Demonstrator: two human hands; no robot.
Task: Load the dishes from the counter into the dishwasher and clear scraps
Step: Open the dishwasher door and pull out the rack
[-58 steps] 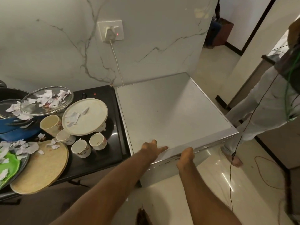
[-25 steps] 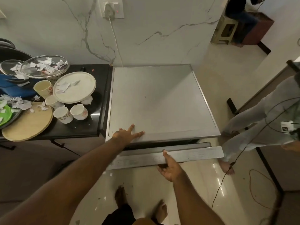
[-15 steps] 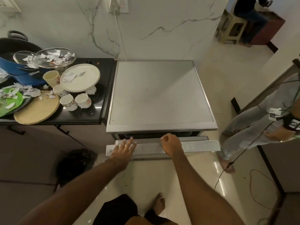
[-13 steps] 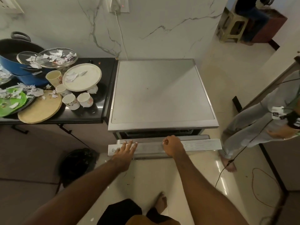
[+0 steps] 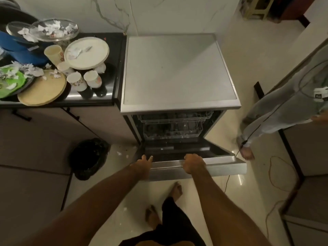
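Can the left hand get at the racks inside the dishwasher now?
Probably yes: the stainless-steel dishwasher door is down, the dark wire racks lie exposed, and the left hand rests open on its edge.

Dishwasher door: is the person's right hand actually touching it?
Touching. The head view shows the right hand with its fingers curled over the upper edge of the half-lowered dishwasher door, with no gap between them.
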